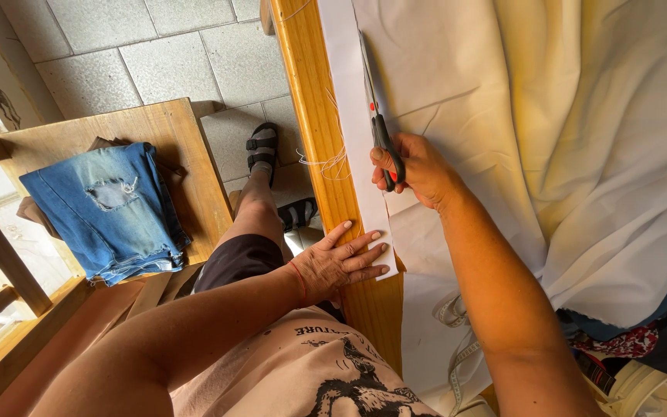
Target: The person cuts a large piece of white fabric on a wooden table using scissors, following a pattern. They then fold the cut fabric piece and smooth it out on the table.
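Note:
My right hand (418, 166) grips black-handled scissors (376, 116), blades pointing away along the edge of a white fabric sheet (441, 69). A narrow cut strip of white fabric (347, 93) lies along the wooden table edge (310, 100). My left hand (341, 262) lies flat, fingers spread, pressing the near end of that strip against the table. A cream cloth (580, 116) is draped over the white fabric on the right.
A wooden stool (187, 147) with folded ripped blue jeans (110, 208) stands at left on a grey tiled floor (156, 54). Loose threads (326, 162) hang off the table edge. A measuring tape (457, 363) and dark clothes (658, 332) lie at lower right.

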